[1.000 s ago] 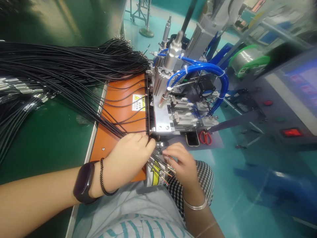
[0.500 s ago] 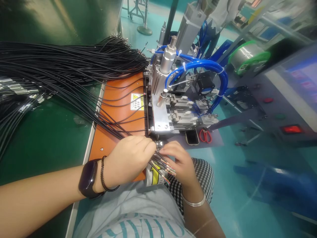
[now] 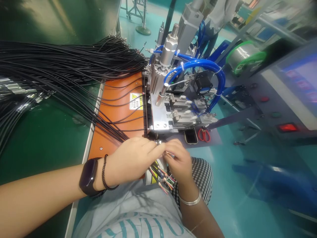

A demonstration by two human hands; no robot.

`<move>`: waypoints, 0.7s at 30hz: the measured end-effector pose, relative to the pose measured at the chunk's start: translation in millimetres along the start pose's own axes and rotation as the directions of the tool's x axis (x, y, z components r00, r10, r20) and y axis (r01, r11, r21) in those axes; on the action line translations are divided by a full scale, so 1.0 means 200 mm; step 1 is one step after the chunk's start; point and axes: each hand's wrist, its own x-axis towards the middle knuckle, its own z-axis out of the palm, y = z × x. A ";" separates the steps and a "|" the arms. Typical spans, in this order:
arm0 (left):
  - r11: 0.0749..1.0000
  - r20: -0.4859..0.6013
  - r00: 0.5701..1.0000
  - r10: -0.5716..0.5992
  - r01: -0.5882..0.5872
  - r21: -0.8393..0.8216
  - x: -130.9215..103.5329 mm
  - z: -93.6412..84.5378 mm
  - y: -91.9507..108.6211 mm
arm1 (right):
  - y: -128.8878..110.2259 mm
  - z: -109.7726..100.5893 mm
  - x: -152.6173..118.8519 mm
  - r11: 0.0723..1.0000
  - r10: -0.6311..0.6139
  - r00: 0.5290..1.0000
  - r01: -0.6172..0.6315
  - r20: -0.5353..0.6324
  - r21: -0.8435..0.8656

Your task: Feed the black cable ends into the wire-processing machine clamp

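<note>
My left hand (image 3: pixel 135 157), with a black watch on the wrist, is closed round several black cables (image 3: pixel 112 129) in front of the machine. Their stripped ends, with thin coloured wires (image 3: pixel 164 180), stick out below the fingers. My right hand (image 3: pixel 178 160) meets it at the fingertips and pinches the thin wires of one cable end. The exact grip between the fingertips is partly hidden. Beyond my hands stands a metal machine (image 3: pixel 159 115) with looped blue air hoses (image 3: pixel 220 79). Several single cables run across an orange plate (image 3: pixel 119 110) into its left side.
A large pile of black cables (image 3: pixel 74 59) lies on the green table (image 3: pixel 56 142). Right of the machine are a phone (image 3: pixel 191 136), red-handled scissors (image 3: pixel 203 134), a green wire spool (image 3: pixel 245 58) and a control box (image 3: pixel 292 99). A person (image 3: pixel 215 23) stands behind.
My left fingertips have moved right to meet my right hand, which now pinches a wire end. The bundle's coloured ends have spread and hang lower. The view has shifted slightly.
</note>
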 end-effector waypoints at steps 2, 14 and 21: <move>0.999 0.045 0.998 -0.047 0.047 0.001 0.00 0.00 0.00 | -0.01 0.02 0.00 0.999 0.030 0.999 -0.030 -0.023 -0.019; 0.989 0.062 0.988 -0.138 0.134 0.059 0.00 -0.01 0.01 | -0.07 0.01 -0.02 0.974 0.205 0.947 -0.223 -0.247 -0.048; 0.983 -0.009 0.988 -0.154 0.154 0.099 0.00 0.00 0.00 | -0.09 0.02 -0.02 0.975 0.091 0.994 -0.102 -0.064 -0.200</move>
